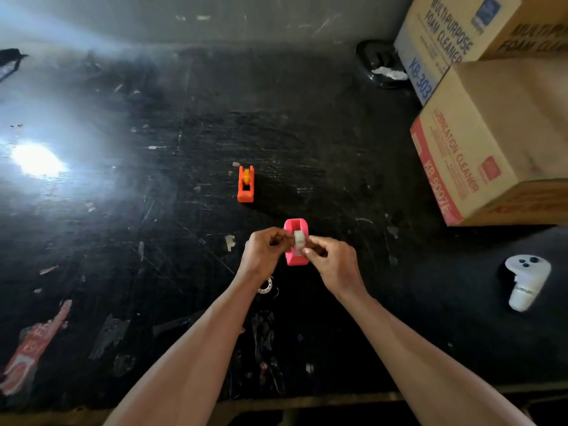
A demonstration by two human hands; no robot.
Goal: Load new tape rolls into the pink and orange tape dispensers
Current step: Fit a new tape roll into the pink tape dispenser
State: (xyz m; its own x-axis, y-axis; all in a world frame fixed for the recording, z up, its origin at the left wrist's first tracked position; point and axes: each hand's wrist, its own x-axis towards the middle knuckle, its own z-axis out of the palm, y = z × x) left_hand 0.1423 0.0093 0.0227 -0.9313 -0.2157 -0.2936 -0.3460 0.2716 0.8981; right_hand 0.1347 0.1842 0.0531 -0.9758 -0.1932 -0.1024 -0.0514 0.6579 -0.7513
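Two bare arms reach up from the bottom edge over a dark, scratched table (pixel 338 142). Near the left wrist lies a small clear ring (pixel 266 285) on the table. Both hands meet at the pink tape dispenser (pixel 295 255), which sits on the table just ahead of them. The left hand (pixel 261 253) has its fingers curled and pinched together at the left side of a white tape roll (pixel 298 239). The right hand (pixel 333 265) is pinched too, with its fingertips on the right side of the same roll. That roll sits in the middle of the pink dispenser, between the two hands. A white controller (pixel 524 282) lies far off to the right. Farther back and a bit left stands the orange tape dispenser (pixel 246 184), apart from the hands, with a yellow wheel inside it. At the far right are stacked cardboard boxes (pixel 491 142).
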